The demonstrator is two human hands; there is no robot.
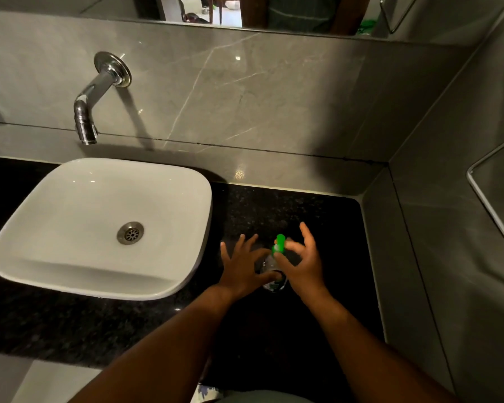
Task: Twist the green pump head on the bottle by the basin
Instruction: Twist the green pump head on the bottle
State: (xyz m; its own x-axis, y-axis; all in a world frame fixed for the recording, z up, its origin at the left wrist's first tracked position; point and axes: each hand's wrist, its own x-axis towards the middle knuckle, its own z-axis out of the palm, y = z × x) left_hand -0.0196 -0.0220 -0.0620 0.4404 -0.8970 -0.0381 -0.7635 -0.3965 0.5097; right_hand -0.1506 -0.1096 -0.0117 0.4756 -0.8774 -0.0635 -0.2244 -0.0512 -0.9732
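Observation:
A small clear bottle (pixel 269 264) with a green pump head (pixel 280 243) stands on the black granite counter (pixel 317 216), right of the white basin (pixel 99 199). My left hand (pixel 242 266) is at the bottle's left side. Its thumb and index finger bracket the bottle body while the other fingers splay out. My right hand (pixel 304 263) hovers at the bottle's right with fingers apart and blurred. Its thumb touches the base of the pump head and no finger closes around it. My hands hide most of the bottle's lower part.
A chrome wall spout (pixel 93 97) hangs over the basin. Grey tiled walls close the counter at the back and right. A mirror edge (pixel 274 29) runs along the top, and a metal rail (pixel 489 205) is fixed to the right wall.

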